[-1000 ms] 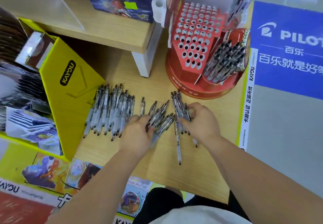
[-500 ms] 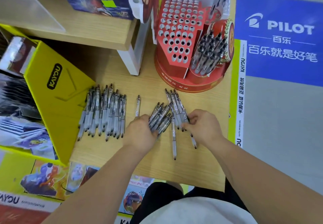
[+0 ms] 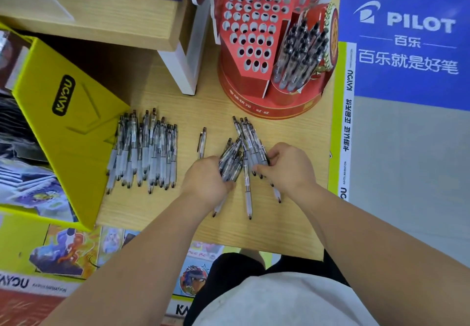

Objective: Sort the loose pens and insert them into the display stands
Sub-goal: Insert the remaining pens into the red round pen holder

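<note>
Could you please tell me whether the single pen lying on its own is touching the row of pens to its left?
Apart. The head view shows a strip of bare tabletop between the single pen and the row of pens.

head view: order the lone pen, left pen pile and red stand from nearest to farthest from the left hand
1. Lone pen, just above the left hand.
2. Pen pile, to its left.
3. Red stand, far, up and right.
</note>
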The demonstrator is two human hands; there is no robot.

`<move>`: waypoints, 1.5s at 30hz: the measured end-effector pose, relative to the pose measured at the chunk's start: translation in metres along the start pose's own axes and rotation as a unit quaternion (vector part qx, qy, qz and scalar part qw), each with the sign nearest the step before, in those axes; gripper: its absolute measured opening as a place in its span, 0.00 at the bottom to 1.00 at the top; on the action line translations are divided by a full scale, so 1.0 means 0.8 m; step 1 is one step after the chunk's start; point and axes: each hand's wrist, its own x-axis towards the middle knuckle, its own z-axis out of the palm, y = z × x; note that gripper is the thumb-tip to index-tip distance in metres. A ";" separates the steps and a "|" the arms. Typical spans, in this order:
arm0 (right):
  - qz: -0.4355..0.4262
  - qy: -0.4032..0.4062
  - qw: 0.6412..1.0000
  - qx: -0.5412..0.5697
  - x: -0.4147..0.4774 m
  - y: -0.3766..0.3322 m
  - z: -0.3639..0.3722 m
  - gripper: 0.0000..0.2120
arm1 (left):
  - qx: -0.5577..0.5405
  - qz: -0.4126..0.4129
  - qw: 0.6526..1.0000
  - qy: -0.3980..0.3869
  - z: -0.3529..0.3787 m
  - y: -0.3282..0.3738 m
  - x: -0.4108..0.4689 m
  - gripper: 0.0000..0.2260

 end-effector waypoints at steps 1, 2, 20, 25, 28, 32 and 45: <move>0.000 0.000 1.000 0.001 0.000 0.000 0.000 0.19 | 0.000 -0.003 1.000 -0.004 0.000 0.002 0.000 0.16; 0.000 0.001 1.000 0.002 -0.001 0.000 0.000 0.19 | -0.001 -0.005 1.000 -0.006 0.000 0.004 0.000 0.16; -0.013 -0.017 0.998 0.058 -0.011 0.011 -0.014 0.13 | -0.182 -0.057 0.981 -0.029 -0.002 -0.003 0.004 0.11; -0.011 -0.014 0.999 0.047 -0.013 0.009 -0.018 0.10 | -0.417 -0.130 0.898 -0.044 -0.009 -0.014 -0.017 0.15; -0.007 -0.014 0.999 0.032 -0.012 0.004 -0.019 0.09 | -0.522 -0.150 0.839 -0.040 -0.009 -0.018 -0.031 0.12; 0.002 0.006 1.000 0.001 -0.011 0.001 -0.020 0.02 | -0.627 -0.176 0.758 -0.038 0.001 -0.031 -0.040 0.07; -0.007 -0.098 0.968 0.230 -0.048 -0.049 -0.044 0.05 | -0.690 -0.155 0.704 -0.070 0.016 -0.027 -0.056 0.22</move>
